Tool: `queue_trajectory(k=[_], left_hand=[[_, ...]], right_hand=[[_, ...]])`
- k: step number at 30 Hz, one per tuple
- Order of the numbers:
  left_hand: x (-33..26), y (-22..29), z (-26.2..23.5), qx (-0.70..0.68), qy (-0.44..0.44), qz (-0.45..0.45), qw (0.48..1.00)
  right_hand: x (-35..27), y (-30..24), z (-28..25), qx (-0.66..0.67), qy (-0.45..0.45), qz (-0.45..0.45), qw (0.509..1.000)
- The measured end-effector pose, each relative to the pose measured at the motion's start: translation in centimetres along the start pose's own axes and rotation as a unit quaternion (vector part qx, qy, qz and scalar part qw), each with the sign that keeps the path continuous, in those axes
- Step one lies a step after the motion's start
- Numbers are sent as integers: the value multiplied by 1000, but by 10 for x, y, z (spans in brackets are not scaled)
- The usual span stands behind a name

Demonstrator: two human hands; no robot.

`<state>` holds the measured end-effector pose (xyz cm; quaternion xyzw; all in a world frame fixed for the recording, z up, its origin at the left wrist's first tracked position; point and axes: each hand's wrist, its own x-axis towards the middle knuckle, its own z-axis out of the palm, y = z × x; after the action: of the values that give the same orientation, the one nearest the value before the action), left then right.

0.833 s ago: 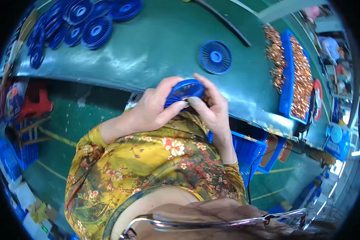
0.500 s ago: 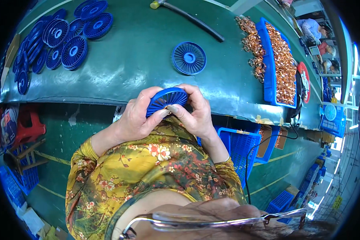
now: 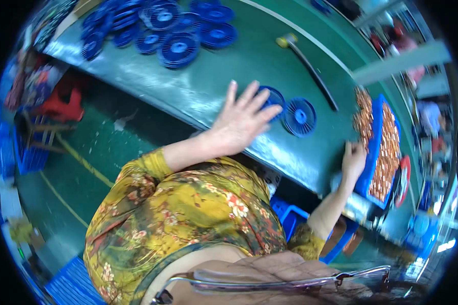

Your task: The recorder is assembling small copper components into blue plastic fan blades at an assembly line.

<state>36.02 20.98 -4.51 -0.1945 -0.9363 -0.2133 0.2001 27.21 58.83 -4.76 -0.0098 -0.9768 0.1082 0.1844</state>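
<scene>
Ring pick-up judged in hand, with the fingers of the right hand (image 3: 353,161) bunched at loose copper rings (image 3: 363,119).
Whether one is gripped cannot be told; a single ring must be pinched next, presumably. The left hand's (image 3: 241,122) fingers are spread wide over a partly hidden blue spoked disc (image 3: 276,95) on the tabletop (image 3: 213,71), beside another disc (image 3: 300,117).

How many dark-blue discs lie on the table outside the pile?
2: one disc partly covered by the left hand, the other disc immediately right. More may be hidden.
</scene>
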Motion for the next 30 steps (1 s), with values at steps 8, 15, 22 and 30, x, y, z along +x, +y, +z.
queue_trajectory(k=[8, 15, 22, 30], left_hand=[[-1, -72, -45, 164, 176, -172, 955], [-27, -134, -49, 194, 166, -251, 934], [-23, -144, -55, 125, 261, -213, 933], [-11, -94, -59, -26, 378, -190, 906]], right_hand=[[-11, -34, -10, 0, 8, 48, 999], [-29, -43, -10, -60, 30, -30, 997], [-46, -94, -21, 247, 71, 21, 966], [-75, -145, -24, 512, 43, 16, 858]])
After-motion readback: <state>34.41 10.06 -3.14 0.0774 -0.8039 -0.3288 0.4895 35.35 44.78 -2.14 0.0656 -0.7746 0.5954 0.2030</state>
